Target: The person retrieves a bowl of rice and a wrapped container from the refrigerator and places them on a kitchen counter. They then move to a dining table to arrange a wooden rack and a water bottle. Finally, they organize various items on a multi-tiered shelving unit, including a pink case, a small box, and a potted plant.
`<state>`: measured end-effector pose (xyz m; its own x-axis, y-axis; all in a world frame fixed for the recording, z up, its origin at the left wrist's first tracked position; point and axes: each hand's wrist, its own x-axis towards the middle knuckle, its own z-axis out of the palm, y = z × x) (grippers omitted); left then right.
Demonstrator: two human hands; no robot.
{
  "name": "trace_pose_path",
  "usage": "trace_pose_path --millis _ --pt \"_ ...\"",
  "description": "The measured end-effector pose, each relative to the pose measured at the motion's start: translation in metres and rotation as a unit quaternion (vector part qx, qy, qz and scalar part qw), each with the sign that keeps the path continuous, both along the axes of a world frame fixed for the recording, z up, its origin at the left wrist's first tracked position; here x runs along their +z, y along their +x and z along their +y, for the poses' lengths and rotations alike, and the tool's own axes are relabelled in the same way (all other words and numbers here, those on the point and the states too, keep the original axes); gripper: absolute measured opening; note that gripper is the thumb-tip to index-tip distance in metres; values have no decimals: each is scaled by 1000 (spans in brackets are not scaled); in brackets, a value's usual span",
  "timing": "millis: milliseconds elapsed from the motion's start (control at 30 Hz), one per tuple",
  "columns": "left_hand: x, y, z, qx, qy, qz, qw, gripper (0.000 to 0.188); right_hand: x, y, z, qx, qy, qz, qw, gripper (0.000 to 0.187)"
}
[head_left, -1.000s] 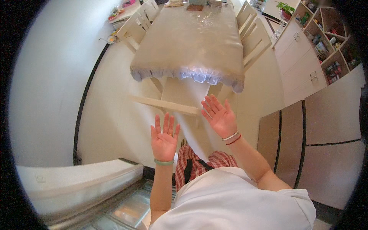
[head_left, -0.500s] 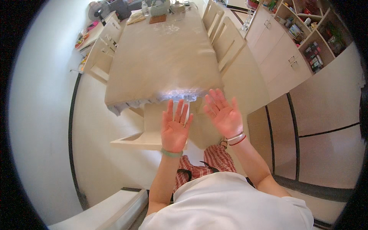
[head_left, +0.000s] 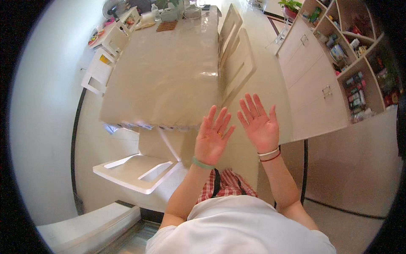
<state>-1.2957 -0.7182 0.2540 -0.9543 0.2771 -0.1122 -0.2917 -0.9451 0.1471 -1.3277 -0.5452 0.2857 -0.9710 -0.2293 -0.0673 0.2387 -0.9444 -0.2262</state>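
Both palms face up in front of my body. My left hand [head_left: 212,137] is open with fingers spread and holds nothing; it bears a ring, and a green bangle [head_left: 203,163] circles that wrist. To its right, my right hand [head_left: 261,129] is open too, fingers stretched and empty, with a pale bracelet [head_left: 269,152] and a dark red cord at the wrist. Just beyond my left fingertips lies the near edge of a long table [head_left: 165,76] under a beige cover with a frilled border. A white chair [head_left: 135,171] stands at its near end.
White chairs [head_left: 239,63] line the table's right side, others its left. At the far end sit a brown mat [head_left: 166,26], a bottle and a plant. A cabinet [head_left: 311,84] with crowded open shelves stands on the right. A fan [head_left: 113,8] is at the far left.
My hands have shifted right in the picture and closer together, still spread. The view has moved forward and turned, so the near chair and table edge sit further left.
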Motion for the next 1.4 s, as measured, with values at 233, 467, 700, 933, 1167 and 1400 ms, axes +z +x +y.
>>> trace_pose_path --millis 233,467,700,933,1167,1400 --pt "2 -94 35 76 -6 7 997 46 -4 -102 30 62 -15 3 998 59" --pt "1 -211 73 80 31 64 994 45 20 -211 61 75 52 23 996 59" --pt "12 -301 86 146 -19 37 988 43 13 -322 70 139 25 21 990 58" --pt "-18 -387 114 242 -16 10 970 44 -6 -436 91 229 43 -12 973 56" --pt "-16 -494 185 317 -49 14 947 45 -8 -561 146 326 62 22 943 56" --pt "-8 -578 217 367 -95 -22 925 44 -6 -669 169 375 72 21 924 51"
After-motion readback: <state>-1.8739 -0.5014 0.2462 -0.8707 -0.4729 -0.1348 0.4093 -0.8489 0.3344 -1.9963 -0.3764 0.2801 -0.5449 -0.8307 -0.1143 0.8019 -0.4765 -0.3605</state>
